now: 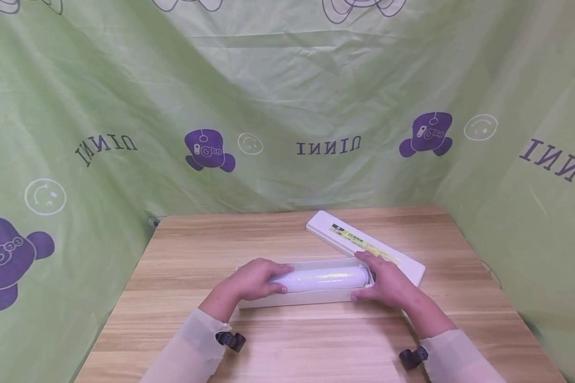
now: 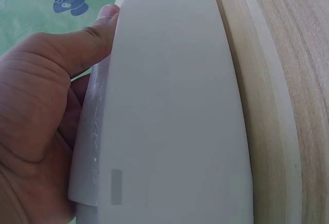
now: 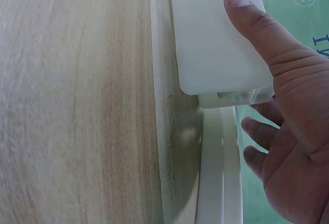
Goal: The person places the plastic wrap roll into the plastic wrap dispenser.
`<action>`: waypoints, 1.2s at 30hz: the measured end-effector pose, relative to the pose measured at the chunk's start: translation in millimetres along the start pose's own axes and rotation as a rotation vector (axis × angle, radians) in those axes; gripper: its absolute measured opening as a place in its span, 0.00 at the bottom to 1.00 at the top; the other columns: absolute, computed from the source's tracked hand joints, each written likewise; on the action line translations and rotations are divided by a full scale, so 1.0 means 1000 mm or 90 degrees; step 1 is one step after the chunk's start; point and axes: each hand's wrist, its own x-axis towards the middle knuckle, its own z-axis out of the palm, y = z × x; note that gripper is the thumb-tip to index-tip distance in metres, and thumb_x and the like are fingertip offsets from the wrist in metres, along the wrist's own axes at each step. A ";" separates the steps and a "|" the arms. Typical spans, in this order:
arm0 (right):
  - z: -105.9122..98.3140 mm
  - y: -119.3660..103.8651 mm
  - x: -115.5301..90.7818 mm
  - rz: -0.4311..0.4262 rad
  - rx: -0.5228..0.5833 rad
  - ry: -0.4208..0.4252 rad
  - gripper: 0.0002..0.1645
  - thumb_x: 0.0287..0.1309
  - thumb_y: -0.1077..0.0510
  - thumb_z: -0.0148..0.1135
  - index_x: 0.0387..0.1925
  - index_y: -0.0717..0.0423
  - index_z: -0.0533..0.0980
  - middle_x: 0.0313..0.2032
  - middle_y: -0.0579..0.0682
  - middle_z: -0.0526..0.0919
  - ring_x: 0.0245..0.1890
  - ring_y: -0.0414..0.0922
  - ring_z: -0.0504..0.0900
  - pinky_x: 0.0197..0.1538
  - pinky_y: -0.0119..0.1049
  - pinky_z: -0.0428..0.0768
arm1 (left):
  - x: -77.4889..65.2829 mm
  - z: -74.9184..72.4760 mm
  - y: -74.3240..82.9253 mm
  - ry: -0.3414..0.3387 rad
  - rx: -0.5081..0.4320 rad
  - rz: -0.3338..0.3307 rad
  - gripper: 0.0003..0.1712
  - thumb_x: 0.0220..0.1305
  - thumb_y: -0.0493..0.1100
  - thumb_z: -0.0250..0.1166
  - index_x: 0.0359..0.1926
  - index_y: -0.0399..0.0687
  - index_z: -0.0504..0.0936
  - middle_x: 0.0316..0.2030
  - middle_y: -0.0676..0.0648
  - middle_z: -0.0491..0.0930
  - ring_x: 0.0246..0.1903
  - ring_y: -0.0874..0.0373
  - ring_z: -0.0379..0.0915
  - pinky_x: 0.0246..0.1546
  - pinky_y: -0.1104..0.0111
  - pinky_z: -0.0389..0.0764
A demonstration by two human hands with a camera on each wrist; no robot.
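A long white box (image 1: 302,297) lies open on the table, with a white cylinder (image 1: 323,279) in glossy clear wrap inside it. My left hand (image 1: 254,281) holds the cylinder near its left end, thumb toward the front and fingers on the far side. In the left wrist view the cylinder (image 2: 88,147) shows above the box's wall. My right hand (image 1: 388,284) spans the box's right end. Its thumb rests on the front wall of the box (image 3: 218,49) in the right wrist view, with the index finger mostly hidden behind it and the others bent loosely.
The white lid (image 1: 316,219), bearing a yellow-green label, lies at an angle behind the box and to its right. Green printed cloth (image 1: 278,101) hangs behind and at both sides of the wooden table (image 1: 211,239).
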 end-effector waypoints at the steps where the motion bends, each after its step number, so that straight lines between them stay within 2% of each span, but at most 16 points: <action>1: 0.000 -0.001 0.000 0.003 0.001 -0.001 0.70 0.33 0.33 0.87 0.75 0.57 0.67 0.72 0.63 0.70 0.73 0.64 0.67 0.73 0.61 0.66 | 0.000 0.000 0.000 0.003 0.000 0.001 0.30 0.68 0.52 0.72 0.68 0.53 0.80 0.65 0.53 0.80 0.62 0.54 0.78 0.65 0.57 0.78; 15: 0.001 0.001 0.001 -0.001 -0.001 -0.003 0.70 0.33 0.32 0.86 0.76 0.55 0.67 0.73 0.61 0.70 0.73 0.63 0.67 0.73 0.60 0.66 | -0.001 0.008 -0.010 0.043 -0.050 -0.040 0.28 0.61 0.50 0.78 0.62 0.55 0.86 0.61 0.53 0.83 0.59 0.56 0.81 0.61 0.60 0.81; 23: 0.003 0.004 0.002 -0.029 -0.003 0.015 0.69 0.33 0.32 0.86 0.74 0.57 0.68 0.70 0.63 0.72 0.70 0.64 0.70 0.72 0.61 0.68 | -0.003 0.013 -0.014 0.056 -0.065 -0.039 0.29 0.61 0.50 0.78 0.63 0.54 0.85 0.62 0.54 0.82 0.60 0.55 0.80 0.63 0.60 0.80; 30: 0.004 0.004 0.003 -0.021 -0.001 0.012 0.69 0.33 0.31 0.86 0.74 0.56 0.68 0.71 0.63 0.72 0.71 0.64 0.69 0.72 0.60 0.68 | -0.006 0.014 -0.015 0.073 -0.082 -0.031 0.28 0.60 0.49 0.78 0.62 0.53 0.86 0.61 0.52 0.83 0.60 0.54 0.80 0.63 0.59 0.79; 36: 0.003 0.004 0.002 -0.010 -0.006 0.008 0.70 0.34 0.30 0.85 0.75 0.56 0.67 0.71 0.63 0.71 0.72 0.64 0.68 0.72 0.61 0.67 | -0.009 0.013 -0.016 0.102 -0.080 -0.035 0.28 0.61 0.52 0.77 0.61 0.53 0.86 0.58 0.53 0.85 0.59 0.55 0.81 0.63 0.58 0.80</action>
